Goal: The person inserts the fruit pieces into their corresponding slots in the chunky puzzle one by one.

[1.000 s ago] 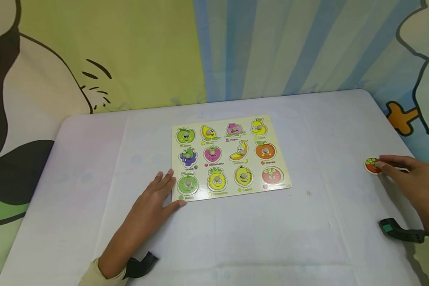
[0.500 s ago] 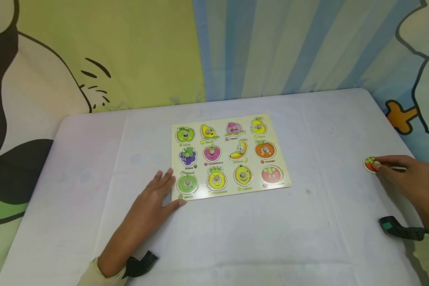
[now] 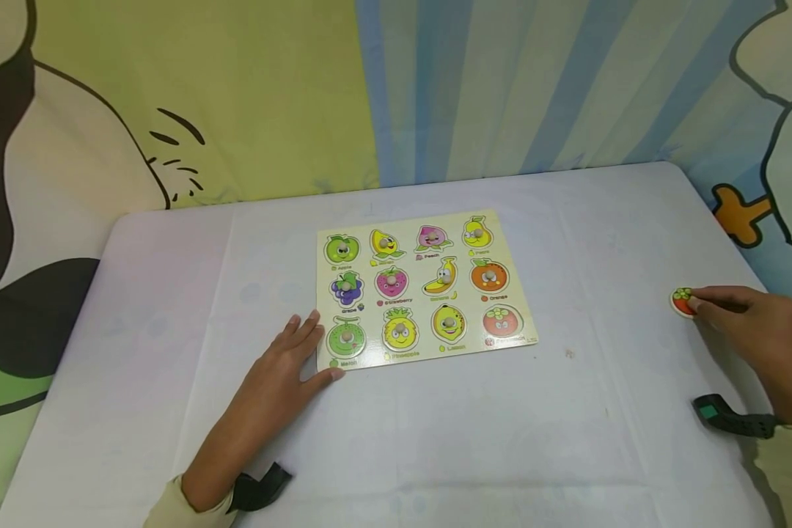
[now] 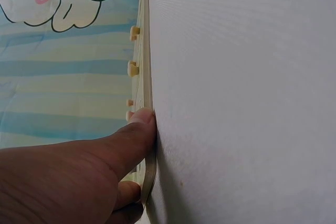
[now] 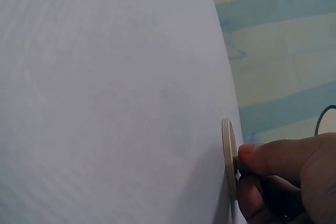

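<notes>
On the white-covered table lies a wooden fruit puzzle board (image 3: pixel 422 353), its pieces fitted with small knobs (image 4: pixel 133 68). My left hand (image 3: pixel 280 381) rests at the board's near left corner, fingers extended along the edge; in the left wrist view its thumb (image 4: pixel 139 124) touches the board's side. Far to the right, my right hand (image 3: pixel 762 337) pinches a round red persimmon piece (image 3: pixel 681 302) with a green leafy top, partly covered by the fingertips. Seen edge-on in the right wrist view, the persimmon piece (image 5: pixel 229 156) stands out as a thin disc, gripped by its knob.
At the lower right of the board, the persimmon recess (image 3: pixel 503 321) shows a printed picture without a knob. A cartoon-printed curtain (image 3: pixel 237 110) hangs behind and beside the table (image 3: pixel 468 440). Dark straps (image 3: pixel 260 490) circle both wrists.
My right hand and the persimmon piece have shifted very slightly, and the wrist has moved a little left. The left hand and the board stay in place.
</notes>
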A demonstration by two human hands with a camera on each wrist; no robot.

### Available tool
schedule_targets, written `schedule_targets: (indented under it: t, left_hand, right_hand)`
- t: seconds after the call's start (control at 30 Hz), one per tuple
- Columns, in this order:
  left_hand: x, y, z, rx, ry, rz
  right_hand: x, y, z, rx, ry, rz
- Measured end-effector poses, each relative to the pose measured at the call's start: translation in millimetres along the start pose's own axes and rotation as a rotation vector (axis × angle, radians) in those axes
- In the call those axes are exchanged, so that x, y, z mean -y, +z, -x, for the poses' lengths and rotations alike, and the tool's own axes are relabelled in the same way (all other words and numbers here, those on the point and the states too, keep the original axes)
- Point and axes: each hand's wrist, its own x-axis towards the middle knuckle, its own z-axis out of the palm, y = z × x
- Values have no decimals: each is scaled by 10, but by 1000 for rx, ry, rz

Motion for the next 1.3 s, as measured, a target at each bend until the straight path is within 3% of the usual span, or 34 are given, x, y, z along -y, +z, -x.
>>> schedule_targets:
  t: [0.33, 0.87, 1.3]
  left_hand:
    - [-7, -4, 3, 6, -11, 0]
    - [-9, -12, 4, 6, -8, -3]
    - [2, -1, 3, -2, -1, -5]
  right_hand:
    - [108, 19, 37, -10, -19, -5]
    - [658, -56, 203, 55, -69, -40]
    - [1108, -33, 397, 95, -247, -83]
